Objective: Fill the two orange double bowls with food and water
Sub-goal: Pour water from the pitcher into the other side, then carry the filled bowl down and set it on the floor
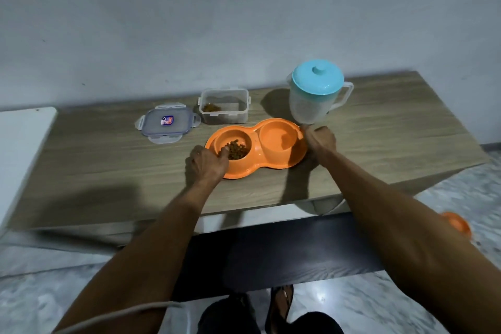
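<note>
Gripping the bowl (256,148) at both ends on the tabletop (379,138), I have my left hand (207,161) clenched on the kibble side and my right hand (320,138) on the rim beside the jug (314,97). Lifting unevenly could spill the kibble (237,149) or bump that jug.

double bowl (257,148) table centre | container (224,110) at 11 o'clock | lid (167,122) at 10 | pitcher (315,92) at 1
</note>
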Demonstrator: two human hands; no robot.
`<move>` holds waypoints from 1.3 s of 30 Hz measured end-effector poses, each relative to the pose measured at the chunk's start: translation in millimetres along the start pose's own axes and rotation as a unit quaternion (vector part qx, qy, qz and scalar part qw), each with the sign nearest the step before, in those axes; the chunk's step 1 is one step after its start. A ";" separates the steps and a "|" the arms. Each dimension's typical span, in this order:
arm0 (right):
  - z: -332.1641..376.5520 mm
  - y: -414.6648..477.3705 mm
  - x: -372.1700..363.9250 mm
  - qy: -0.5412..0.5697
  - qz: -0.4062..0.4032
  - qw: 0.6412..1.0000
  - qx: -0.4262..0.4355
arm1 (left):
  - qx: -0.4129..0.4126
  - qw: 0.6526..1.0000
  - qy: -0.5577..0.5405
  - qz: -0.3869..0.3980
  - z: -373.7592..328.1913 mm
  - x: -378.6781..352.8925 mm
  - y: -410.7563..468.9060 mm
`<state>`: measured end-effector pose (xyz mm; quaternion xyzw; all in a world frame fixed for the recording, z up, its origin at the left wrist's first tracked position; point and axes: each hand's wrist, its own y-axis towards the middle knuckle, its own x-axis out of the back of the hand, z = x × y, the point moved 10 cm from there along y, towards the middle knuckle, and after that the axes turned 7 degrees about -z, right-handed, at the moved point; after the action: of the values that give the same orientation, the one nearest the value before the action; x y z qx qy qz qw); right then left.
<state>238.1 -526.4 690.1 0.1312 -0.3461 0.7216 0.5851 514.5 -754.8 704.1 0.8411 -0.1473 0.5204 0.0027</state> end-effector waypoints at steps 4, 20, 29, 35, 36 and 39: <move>-11.5 -14.1 -23.5 -0.070 0.012 0.997 0.007 | 0.004 1.000 0.007 0.026 8.4 -4.2 5.0; -81.9 -59.8 73.5 0.000 -0.116 0.992 -0.046 | 0.008 0.987 -0.117 0.114 -26.8 -27.4 -55.1; -167.2 -70.7 263.7 0.089 -0.219 0.968 -0.089 | -0.090 0.962 -0.162 0.202 -162.2 -86.8 -186.2; -231.9 -70.0 396.4 0.110 -0.265 0.954 -0.092 | -0.142 0.952 -0.165 0.215 -249.5 -128.7 -298.9; -245.3 -69.0 421.8 0.113 -0.273 0.951 -0.093 | -0.149 0.949 -0.171 0.219 -265.8 -136.4 -323.4; -282.6 -64.5 490.8 0.119 -0.293 0.944 -0.091 | -0.163 0.940 -0.191 0.230 -309.6 -165.1 -388.5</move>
<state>221.4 32.9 798.9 0.0860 -0.2845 0.4938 0.8172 272.6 -293.9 759.2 0.8558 -0.4176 0.3053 -0.0080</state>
